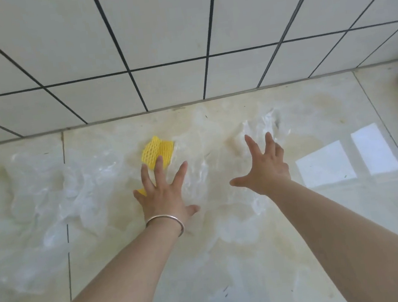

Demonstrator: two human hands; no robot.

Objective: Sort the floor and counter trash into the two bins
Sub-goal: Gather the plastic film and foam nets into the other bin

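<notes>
The left hand (164, 194) is spread wide, fingers straight, reaching down over the floor (309, 250) at the middle of the frame, its fingertips just short of or overlapping the yellow foam net (158, 151); I cannot tell whether it touches anything. The right hand (263, 164) is likewise splayed and holds nothing, hovering right of centre over crumpled clear plastic film (89, 181).

That film sprawls from the left edge across to the upper right of centre, near the tiled wall (162, 28). It looks feather-light, limp and slippery against the glossy tile; I'd expect it to slide rather than lift, so bunching a fold into the fist would serve better than a flat palm. The foam net looks soft and springy, easily pinched at any edge.

Counting: one yellow net, plus a small yellow scrap (141, 191) peeping out beside the left hand, possibly a second piece. The plastic pieces overlap too much to count. No bins in sight.
</notes>
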